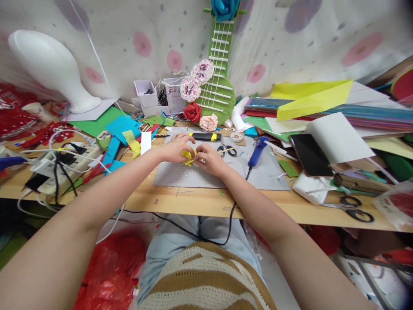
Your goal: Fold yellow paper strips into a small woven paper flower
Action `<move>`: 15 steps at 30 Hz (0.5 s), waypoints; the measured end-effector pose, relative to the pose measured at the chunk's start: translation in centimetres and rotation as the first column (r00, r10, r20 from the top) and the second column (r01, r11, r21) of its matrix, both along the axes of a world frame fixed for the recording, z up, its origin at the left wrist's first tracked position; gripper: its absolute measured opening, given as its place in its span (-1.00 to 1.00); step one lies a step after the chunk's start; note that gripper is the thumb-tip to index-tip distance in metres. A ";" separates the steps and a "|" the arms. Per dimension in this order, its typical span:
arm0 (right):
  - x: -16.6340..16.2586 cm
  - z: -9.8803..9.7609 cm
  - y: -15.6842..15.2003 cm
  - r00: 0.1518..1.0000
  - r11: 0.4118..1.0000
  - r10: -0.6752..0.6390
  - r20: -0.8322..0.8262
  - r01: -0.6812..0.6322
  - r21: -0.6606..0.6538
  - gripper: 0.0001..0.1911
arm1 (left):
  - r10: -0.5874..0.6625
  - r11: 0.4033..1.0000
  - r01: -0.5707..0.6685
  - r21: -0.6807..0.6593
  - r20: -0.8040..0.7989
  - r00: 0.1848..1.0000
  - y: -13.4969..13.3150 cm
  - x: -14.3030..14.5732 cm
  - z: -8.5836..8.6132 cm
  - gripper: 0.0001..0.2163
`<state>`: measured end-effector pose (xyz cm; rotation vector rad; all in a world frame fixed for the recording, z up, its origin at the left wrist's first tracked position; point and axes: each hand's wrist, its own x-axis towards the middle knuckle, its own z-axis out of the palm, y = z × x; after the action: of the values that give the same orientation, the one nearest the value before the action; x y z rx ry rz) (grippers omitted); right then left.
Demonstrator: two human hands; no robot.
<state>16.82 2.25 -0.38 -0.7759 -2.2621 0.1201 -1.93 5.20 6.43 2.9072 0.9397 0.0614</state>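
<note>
Over the grey cutting mat [174,177], both hands meet at a small crumpled yellow paper piece [186,155]. My left hand [177,148] curls its fingers around the piece from the left. From the right, my right hand [209,160] pinches at its edge, thumb and fingertips together. The fingers cover part of the yellow paper, so its full shape is hidden. Just behind the hands lie a black and yellow utility knife [206,136] and black-handled scissors [231,150]. A thin wooden stick [227,150] lies across the scissors.
A blue glue gun [258,151] rests at the mat's right, its cord running over the table edge. Behind stands a green paper guitar [221,92] with flowers. A power strip [64,165] sits left; a phone [310,155] and more scissors [355,209] lie right.
</note>
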 end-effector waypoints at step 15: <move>0.0 0.0 0.2 0.999 0.999 0.012 -0.041 -0.014 -0.046 -0.92 | -0.065 0.989 0.076 0.126 -0.091 0.994 -0.1 0.8 -0.2 -0.73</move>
<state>16.83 2.41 -0.42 -0.7760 -2.2331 0.1941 -1.11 5.07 6.26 3.0833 0.8751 -0.0091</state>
